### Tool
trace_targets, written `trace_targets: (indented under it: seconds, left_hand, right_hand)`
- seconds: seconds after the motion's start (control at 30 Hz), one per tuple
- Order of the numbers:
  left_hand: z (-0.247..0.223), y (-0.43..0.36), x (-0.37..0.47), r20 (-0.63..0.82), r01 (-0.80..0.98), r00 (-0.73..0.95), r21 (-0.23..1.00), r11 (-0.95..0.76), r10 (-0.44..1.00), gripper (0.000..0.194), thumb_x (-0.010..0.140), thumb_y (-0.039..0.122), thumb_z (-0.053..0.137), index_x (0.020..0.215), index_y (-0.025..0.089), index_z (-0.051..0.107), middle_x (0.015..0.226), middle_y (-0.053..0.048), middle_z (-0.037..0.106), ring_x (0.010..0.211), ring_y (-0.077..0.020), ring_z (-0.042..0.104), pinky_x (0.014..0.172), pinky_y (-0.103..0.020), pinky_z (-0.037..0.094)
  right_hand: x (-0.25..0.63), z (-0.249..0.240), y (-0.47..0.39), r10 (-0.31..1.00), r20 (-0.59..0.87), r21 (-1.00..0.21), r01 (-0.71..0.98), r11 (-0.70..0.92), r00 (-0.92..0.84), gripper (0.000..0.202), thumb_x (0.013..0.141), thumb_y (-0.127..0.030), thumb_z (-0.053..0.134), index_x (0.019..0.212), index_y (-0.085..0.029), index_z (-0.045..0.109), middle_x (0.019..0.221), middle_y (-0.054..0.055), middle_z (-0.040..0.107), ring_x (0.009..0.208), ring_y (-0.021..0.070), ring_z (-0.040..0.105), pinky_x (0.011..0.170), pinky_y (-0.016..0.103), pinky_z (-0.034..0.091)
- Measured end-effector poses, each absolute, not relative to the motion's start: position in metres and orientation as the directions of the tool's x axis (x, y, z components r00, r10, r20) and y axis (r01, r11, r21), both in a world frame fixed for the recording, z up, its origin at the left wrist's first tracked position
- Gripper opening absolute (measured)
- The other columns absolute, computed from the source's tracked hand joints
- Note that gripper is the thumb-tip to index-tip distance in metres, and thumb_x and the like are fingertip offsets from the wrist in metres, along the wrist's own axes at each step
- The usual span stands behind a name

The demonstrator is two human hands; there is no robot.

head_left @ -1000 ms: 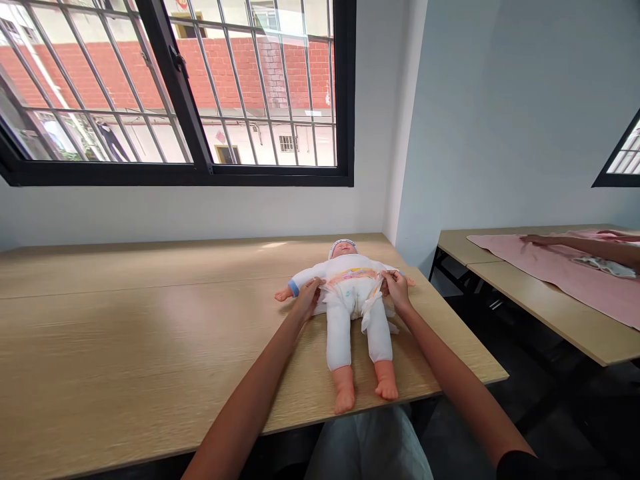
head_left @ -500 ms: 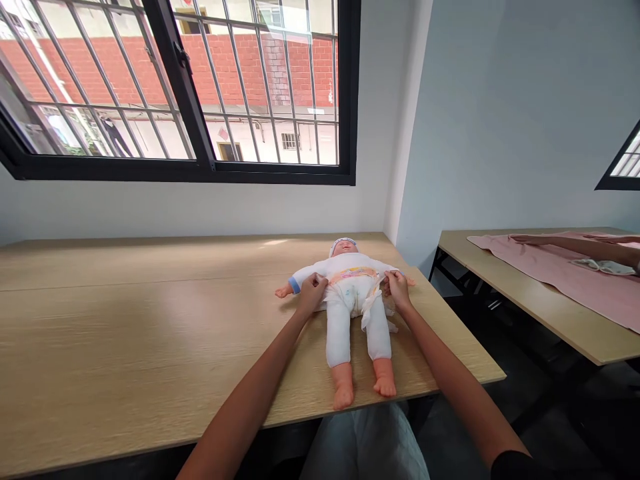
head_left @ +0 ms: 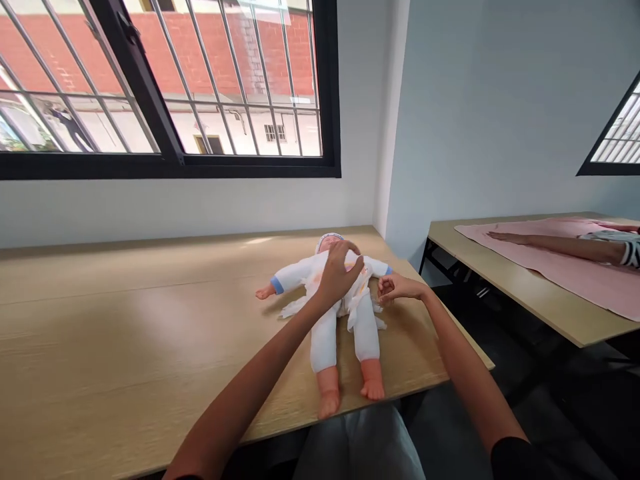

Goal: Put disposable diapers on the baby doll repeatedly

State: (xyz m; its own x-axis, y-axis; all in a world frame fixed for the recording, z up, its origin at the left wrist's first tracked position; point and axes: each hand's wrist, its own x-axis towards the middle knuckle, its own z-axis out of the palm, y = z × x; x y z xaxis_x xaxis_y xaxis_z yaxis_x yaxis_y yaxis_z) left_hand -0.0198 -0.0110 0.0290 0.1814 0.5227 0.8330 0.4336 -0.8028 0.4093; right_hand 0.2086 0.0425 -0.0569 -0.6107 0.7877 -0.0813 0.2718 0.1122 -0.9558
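Observation:
A baby doll [head_left: 324,340] in white clothes with blue cuffs lies on its back, its bare feet toward the table's front edge. A white diaper [head_left: 357,301] with a coloured print is around its hips, with loose white tabs spread at both sides. My left hand [head_left: 341,270] is over the doll's chest, fingers apart and curved, with nothing visible in it. Beside the doll's hip on the right, my right hand [head_left: 397,288] has its fingertips close together near the diaper's side; whether they hold anything is too small to tell.
The doll lies near the right end of a wooden table [head_left: 150,347], below a barred window [head_left: 240,165]. On a second table [head_left: 560,330] at the right, another person's arms [head_left: 565,247] rest over a pink cloth [head_left: 530,247].
My left hand has left the diaper's left side and moved up and right over the chest, its fingers opening. My right hand is slightly lower beside the hip. The view has turned slightly right.

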Motion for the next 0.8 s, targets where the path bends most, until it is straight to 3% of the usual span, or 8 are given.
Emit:
trace_targets:
  seconds: [0.1, 0.23, 0.3, 0.4, 0.5, 0.6, 0.73, 0.8]
  left_hand:
    - [0.040, -0.012, 0.003, 0.681, 0.458, 0.374, 0.455, -0.764, 0.630, 0.008, 0.082, 0.015, 0.053, 0.078, 0.022, 0.051, 0.084, -0.002, 0.062, 0.088, -0.0202, 0.056, 0.080, -0.034, 0.046]
    - [0.040, -0.022, 0.015, 0.374, 0.571, 0.584, 0.441, -0.692, 0.720, 0.015, 0.083, 0.016, 0.051, 0.070, 0.020, 0.057, 0.073, -0.001, 0.062, 0.068, -0.0172, 0.054, 0.067, -0.030, 0.044]
    - [0.032, -0.027, 0.017, 0.274, 0.602, 0.672, 0.339, -0.723, 0.688, 0.020, 0.083, 0.015, 0.052, 0.066, 0.020, 0.061, 0.069, -0.001, 0.064, 0.065, -0.0174, 0.054, 0.068, -0.031, 0.043]
    - [0.013, -0.031, 0.019, 0.182, 0.594, 0.781, 0.078, -0.801, 0.597, 0.015, 0.082, 0.013, 0.058, 0.078, 0.022, 0.071, 0.084, -0.003, 0.071, 0.079, -0.0207, 0.060, 0.079, -0.033, 0.044]
    - [-0.005, -0.033, 0.021, 0.147, 0.568, 0.819, -0.074, -0.819, 0.555, 0.012, 0.078, 0.017, 0.068, 0.088, 0.019, 0.073, 0.097, -0.009, 0.073, 0.097, -0.0258, 0.063, 0.086, -0.036, 0.043]
    - [-0.014, -0.035, 0.022, 0.161, 0.573, 0.818, -0.131, -0.809, 0.553, 0.015, 0.082, 0.025, 0.066, 0.090, 0.015, 0.073, 0.103, -0.013, 0.072, 0.111, -0.0289, 0.058, 0.094, -0.039, 0.041]
    - [-0.012, -0.036, 0.017, 0.199, 0.588, 0.809, -0.265, -0.764, 0.553, 0.022, 0.075, 0.026, 0.071, 0.095, 0.018, 0.074, 0.123, -0.013, 0.065, 0.134, -0.0342, 0.039, 0.112, -0.053, 0.022]
    - [-0.011, -0.037, 0.015, 0.187, 0.612, 0.790, -0.306, -0.729, 0.584, 0.023, 0.073, 0.029, 0.074, 0.094, 0.019, 0.074, 0.121, -0.012, 0.066, 0.132, -0.0351, 0.041, 0.112, -0.057, 0.021]
  right_hand:
    - [0.203, -0.052, 0.034, 0.800, -0.112, -0.930, 0.346, 0.124, -0.589, 0.040, 0.059, -0.027, 0.084, 0.087, -0.018, 0.056, 0.082, 0.002, 0.069, 0.067, 0.0155, 0.067, 0.047, 0.020, 0.051]
    - [0.193, -0.053, 0.029, 0.805, -0.113, -0.905, 0.394, 0.159, -0.583, 0.027, 0.051, -0.014, 0.081, 0.072, -0.016, 0.063, 0.062, -0.001, 0.066, 0.053, 0.0156, 0.062, 0.038, 0.020, 0.046]
    - [0.192, -0.055, 0.030, 0.814, -0.106, -0.917, 0.372, 0.142, -0.571, 0.023, 0.051, -0.008, 0.077, 0.067, -0.017, 0.063, 0.056, -0.002, 0.064, 0.048, 0.0145, 0.060, 0.038, 0.021, 0.046]
    - [0.197, -0.059, 0.034, 0.858, -0.067, -0.937, 0.328, 0.122, -0.510, 0.021, 0.056, -0.007, 0.071, 0.072, -0.017, 0.063, 0.058, -0.004, 0.066, 0.049, 0.0126, 0.060, 0.042, 0.020, 0.048]
    - [0.205, -0.063, 0.040, 0.899, -0.046, -0.953, 0.289, 0.092, -0.436, 0.018, 0.062, -0.014, 0.071, 0.078, -0.017, 0.062, 0.058, -0.004, 0.065, 0.049, 0.0109, 0.060, 0.046, 0.019, 0.048]
    - [0.210, -0.065, 0.043, 0.915, -0.038, -0.971, 0.231, 0.061, -0.402, 0.024, 0.063, -0.019, 0.074, 0.083, -0.016, 0.062, 0.062, -0.002, 0.066, 0.052, 0.0116, 0.061, 0.051, 0.021, 0.050]
    - [0.210, -0.062, 0.045, 0.962, -0.024, -0.998, 0.066, -0.006, -0.273, 0.023, 0.061, -0.018, 0.073, 0.080, -0.016, 0.060, 0.061, -0.003, 0.064, 0.056, 0.0132, 0.062, 0.052, 0.022, 0.049]
    - [0.209, -0.059, 0.045, 0.982, -0.017, -1.000, -0.018, -0.021, -0.189, 0.019, 0.061, -0.017, 0.070, 0.075, -0.017, 0.058, 0.061, -0.004, 0.062, 0.056, 0.0118, 0.060, 0.052, 0.020, 0.049]
